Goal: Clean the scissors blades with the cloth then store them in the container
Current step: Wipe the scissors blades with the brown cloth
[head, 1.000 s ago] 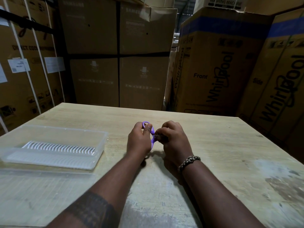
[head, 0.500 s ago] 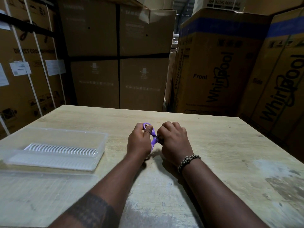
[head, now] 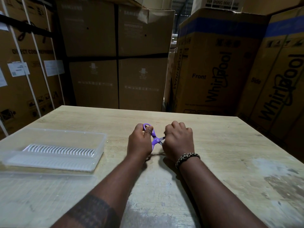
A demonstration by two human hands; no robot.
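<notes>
Over the counter (head: pixel 213 145) the left hand (head: pixel 139 142) grips the scissors (head: pixel 155 141) by their handles, the blades (head: pixel 162 138) running right into the right hand (head: pixel 179 140), which is curled round them, with the container (head: pixel 102 146) off left.

We see a pale wooden table (head: pixel 230 145), its near surface worn and blotched. On our left lies a clear plastic container (head: pixel 102 137) holding a white ribbed insert (head: pixel 60 151).

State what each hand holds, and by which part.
The left hand grips the purple scissors by the handles; the right hand is curled round the blades.
</notes>
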